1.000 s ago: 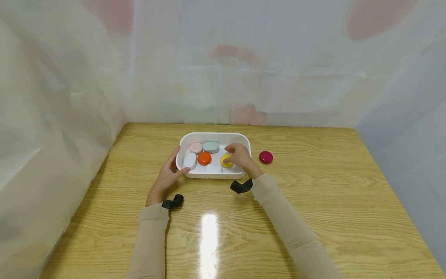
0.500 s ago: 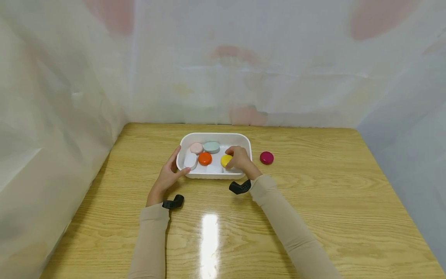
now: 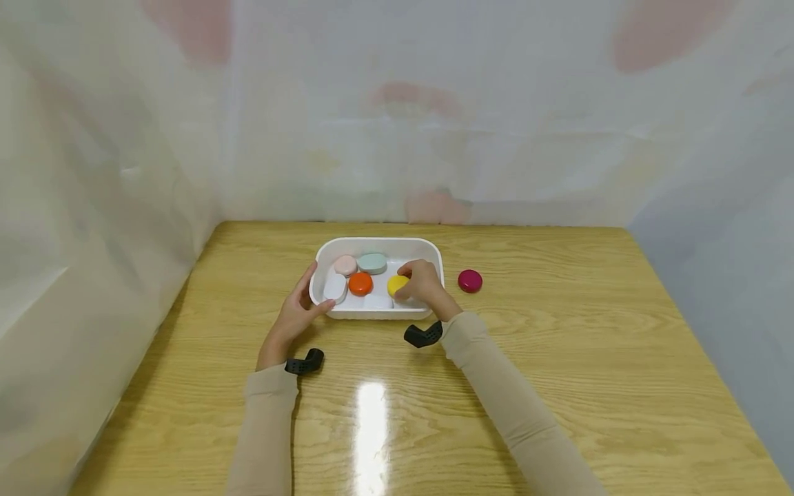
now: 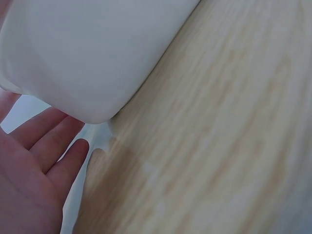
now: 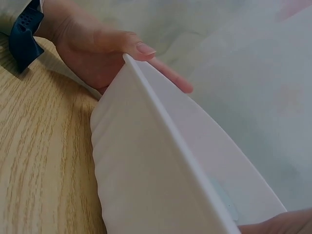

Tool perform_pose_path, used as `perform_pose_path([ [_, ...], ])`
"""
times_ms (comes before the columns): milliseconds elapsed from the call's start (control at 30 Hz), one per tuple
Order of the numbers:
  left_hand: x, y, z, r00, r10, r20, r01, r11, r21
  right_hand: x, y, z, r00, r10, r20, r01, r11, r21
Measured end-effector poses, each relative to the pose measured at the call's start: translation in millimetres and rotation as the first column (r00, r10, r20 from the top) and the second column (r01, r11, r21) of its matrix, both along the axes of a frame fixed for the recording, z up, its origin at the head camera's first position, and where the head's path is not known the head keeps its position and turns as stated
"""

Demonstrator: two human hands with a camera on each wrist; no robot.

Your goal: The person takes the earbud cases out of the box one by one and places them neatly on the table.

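Observation:
A white plastic tray holds several smooth, soap-like pieces in the head view. My left hand grips the tray's left end, its thumb at the front corner of the rim and the fingers round the outside. Inside the tray, my right hand pinches a round yellow soap-like piece between thumb and fingers, partly covering it. Left of it lie an orange round piece, a white oval, a pale pink one and a mint oval. Another white piece sits behind the front wall.
To the right of the tray, a magenta round piece rests on the wooden table. Patterned pale sheets stand behind and beside the table. Each wrist carries a black camera mount.
The right hand's fingers have closed in on the yellow piece, with the thumb now over its front right side. The left hand keeps its hold on the tray. The whole view shifts slightly.

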State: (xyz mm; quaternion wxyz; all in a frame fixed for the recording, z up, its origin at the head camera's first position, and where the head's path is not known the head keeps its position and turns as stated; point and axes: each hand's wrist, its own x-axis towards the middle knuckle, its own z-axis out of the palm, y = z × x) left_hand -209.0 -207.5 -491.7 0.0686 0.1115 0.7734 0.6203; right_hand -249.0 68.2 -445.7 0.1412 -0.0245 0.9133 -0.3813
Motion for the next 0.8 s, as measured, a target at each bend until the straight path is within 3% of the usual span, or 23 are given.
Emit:
perform_pose_path([
  [133, -3.2, -2.0, -7.6, 1.0, 0.003, -0.009, -0.002, 1.0, 0.01, 1.5, -1.0, 2.0, 0.999, -0.007, -0.035, 0.007, 1.0, -0.004],
  [367, -3.3, -0.9, -8.3, 0.999, 0.002, -0.038, -0.001, 0.999, 0.036, 7.7, 0.1, 9.7, 0.992, 0.039, -0.123, -0.041, 0.999, -0.02],
  [600, -4.8, -0.3, -11.2, 0.999, 0.001, -0.033, 0.002, 0.998, 0.07, 16.6, 5.1, 17.3, 0.985, 0.04, -0.165, -0.059, 0.992, -0.111],
  [800, -5.4, -0.8, -12.9, 0.999, -0.002, -0.042, 0.005, 0.997, 0.082, 20.3, 10.2, 16.5, 0.979, 0.052, -0.197, -0.077, 0.989, -0.124],
])
